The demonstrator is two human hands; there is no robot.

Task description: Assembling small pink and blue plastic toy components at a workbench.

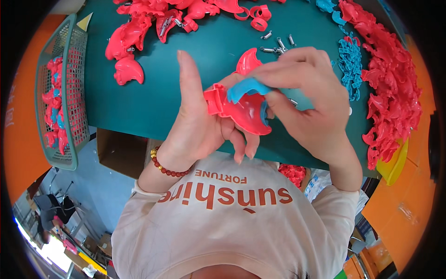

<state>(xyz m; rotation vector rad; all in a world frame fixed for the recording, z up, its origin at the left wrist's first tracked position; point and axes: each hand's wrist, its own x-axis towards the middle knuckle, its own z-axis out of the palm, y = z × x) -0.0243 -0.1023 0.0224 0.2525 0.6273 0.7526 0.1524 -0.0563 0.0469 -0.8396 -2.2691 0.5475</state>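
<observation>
The red plastic shell (pixel 241 111), a curved moulded piece with a squared socket at one end, is held up above the near edge of the green desk (pixel 162 93), in front of the person's chest; a blue plastic insert (pixel 246 87) lies across its top, touching it; the left hand (pixel 200 121) cradles the shell from below, its grip clenched around the socket end with the thumb standing straight; the right hand (pixel 311 102) comes over from the other side, its grip pinched on the blue insert, fingertips pressing it against the shell. Both parts look light, stiff and smooth, likely a little slippery; the thick socket end and the rim seem the safest places to hold, the thin blue strip likely the part that flexes. Beyond the hands lie small metal pins (pixel 278 46); loose red shells (pixel 134 42) are heaped at far left, a pile of red pieces (pixel 395 93) and blue inserts (pixel 350 65) at right; a green mesh basket (pixel 69 60) stands at the left edge.
</observation>
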